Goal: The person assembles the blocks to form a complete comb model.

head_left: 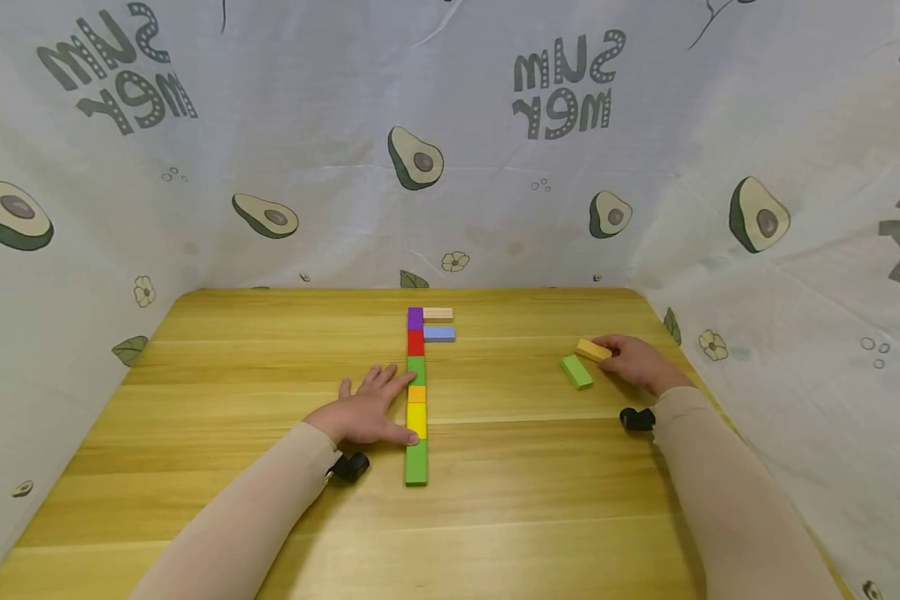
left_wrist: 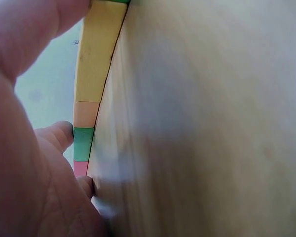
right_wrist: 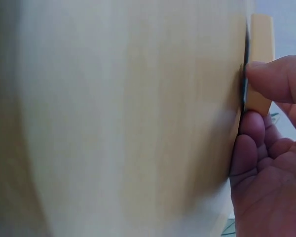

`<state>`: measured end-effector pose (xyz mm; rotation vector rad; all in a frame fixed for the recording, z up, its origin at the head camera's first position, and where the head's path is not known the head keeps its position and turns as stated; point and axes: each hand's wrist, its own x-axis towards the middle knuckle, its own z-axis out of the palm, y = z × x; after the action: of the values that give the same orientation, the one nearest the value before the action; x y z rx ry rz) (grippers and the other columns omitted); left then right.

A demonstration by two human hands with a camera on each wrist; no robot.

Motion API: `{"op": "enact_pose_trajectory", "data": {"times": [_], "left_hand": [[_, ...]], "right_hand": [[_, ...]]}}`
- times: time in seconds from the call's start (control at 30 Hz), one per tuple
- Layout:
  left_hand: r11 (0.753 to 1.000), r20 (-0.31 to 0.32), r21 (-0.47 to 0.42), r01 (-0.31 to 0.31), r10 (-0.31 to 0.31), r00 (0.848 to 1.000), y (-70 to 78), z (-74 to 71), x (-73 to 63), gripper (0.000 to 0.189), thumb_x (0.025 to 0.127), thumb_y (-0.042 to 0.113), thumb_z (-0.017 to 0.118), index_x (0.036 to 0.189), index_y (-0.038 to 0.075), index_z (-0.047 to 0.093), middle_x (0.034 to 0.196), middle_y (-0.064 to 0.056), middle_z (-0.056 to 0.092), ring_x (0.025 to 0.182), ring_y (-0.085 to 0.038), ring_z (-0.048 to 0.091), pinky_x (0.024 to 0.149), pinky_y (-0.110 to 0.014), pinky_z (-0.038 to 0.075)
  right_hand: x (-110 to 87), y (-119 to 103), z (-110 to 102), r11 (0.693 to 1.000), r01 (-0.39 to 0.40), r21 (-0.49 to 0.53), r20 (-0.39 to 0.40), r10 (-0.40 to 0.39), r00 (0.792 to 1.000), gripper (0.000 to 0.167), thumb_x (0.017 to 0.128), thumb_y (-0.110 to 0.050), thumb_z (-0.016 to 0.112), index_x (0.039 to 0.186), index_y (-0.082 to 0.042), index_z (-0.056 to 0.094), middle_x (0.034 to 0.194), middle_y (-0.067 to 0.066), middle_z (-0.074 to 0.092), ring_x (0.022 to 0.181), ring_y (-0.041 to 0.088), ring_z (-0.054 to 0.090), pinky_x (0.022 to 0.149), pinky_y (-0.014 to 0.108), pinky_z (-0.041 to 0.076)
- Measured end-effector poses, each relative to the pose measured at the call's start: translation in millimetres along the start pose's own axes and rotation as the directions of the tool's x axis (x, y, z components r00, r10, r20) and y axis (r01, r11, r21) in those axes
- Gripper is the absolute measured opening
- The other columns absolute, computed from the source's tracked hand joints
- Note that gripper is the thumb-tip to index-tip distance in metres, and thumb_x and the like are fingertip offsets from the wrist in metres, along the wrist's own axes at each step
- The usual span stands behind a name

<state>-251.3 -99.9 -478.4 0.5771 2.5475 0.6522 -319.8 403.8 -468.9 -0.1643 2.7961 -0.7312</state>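
Observation:
A straight row of coloured wooden blocks runs along the tabletop in the head view: purple block [head_left: 416, 318], red block [head_left: 416, 342], upper green block [head_left: 417, 367], orange block [head_left: 417, 394], yellow block [head_left: 417, 421] and lower green block [head_left: 416, 463]. My left hand [head_left: 363, 412] lies spread beside it, index fingertip on the upper green block and thumb tip where yellow meets lower green. To the right, my right hand [head_left: 636, 364] pinches a yellow-orange block [head_left: 592, 350] between thumb and fingers; the right wrist view shows this block [right_wrist: 262, 39] too. A light green block [head_left: 577, 372] lies just beside it.
A plain wood block [head_left: 438, 315] and a blue block [head_left: 439, 334] stick out to the right from the row's far end. The wooden table [head_left: 270, 350] ends against a cloth backdrop [head_left: 330, 142] printed with avocados, which also rises along both sides.

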Motion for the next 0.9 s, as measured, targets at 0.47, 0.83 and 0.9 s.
{"op": "enact_pose_trajectory", "data": {"times": [0.47, 0.83, 0.9], "left_hand": [[1.000, -0.001, -0.002, 0.001, -0.001, 1.000, 2.1, -1.0, 0.5, 0.108, 0.085, 0.061, 0.079, 0.170, 0.032, 0.019, 0.179, -0.010, 0.003, 0.165, -0.038, -0.004, 0.121, -0.079, -0.008], [1.000, -0.001, 0.009, 0.006, -0.006, 1.000, 0.5, -1.1, 1.2, 0.108, 0.085, 0.062, 0.078, 0.170, 0.032, 0.019, 0.179, -0.010, 0.003, 0.166, -0.037, -0.004, 0.121, -0.079, -0.007], [1.000, 0.001, 0.008, 0.006, -0.006, 1.000, 0.1, -0.7, 1.3, 0.108, 0.085, 0.062, 0.078, 0.170, 0.032, 0.019, 0.179, -0.010, 0.003, 0.166, -0.038, -0.004, 0.121, -0.079, -0.008]], "right_hand": [[8.5, -49.4, -1.2, 0.999, 0.041, 0.025, -0.043, -0.040, 0.998, 0.051, 0.103, -0.013, 0.057, 0.151, 0.002, 0.052, 0.137, 0.029, 0.061, 0.112, 0.037, 0.058, 0.097, 0.050, 0.050], [31.3, -125.7, 32.8, 0.980, 0.201, -0.003, -0.010, -0.201, 0.980, 0.046, 0.099, -0.009, 0.066, 0.145, -0.004, 0.062, 0.125, 0.020, 0.066, 0.093, 0.027, 0.056, 0.071, 0.032, 0.047], [34.9, -137.2, 39.3, 0.974, 0.227, -0.008, 0.006, -0.227, 0.974, 0.045, 0.097, -0.006, 0.066, 0.142, -0.004, 0.064, 0.122, 0.019, 0.067, 0.091, 0.027, 0.055, 0.072, 0.032, 0.046]]}}
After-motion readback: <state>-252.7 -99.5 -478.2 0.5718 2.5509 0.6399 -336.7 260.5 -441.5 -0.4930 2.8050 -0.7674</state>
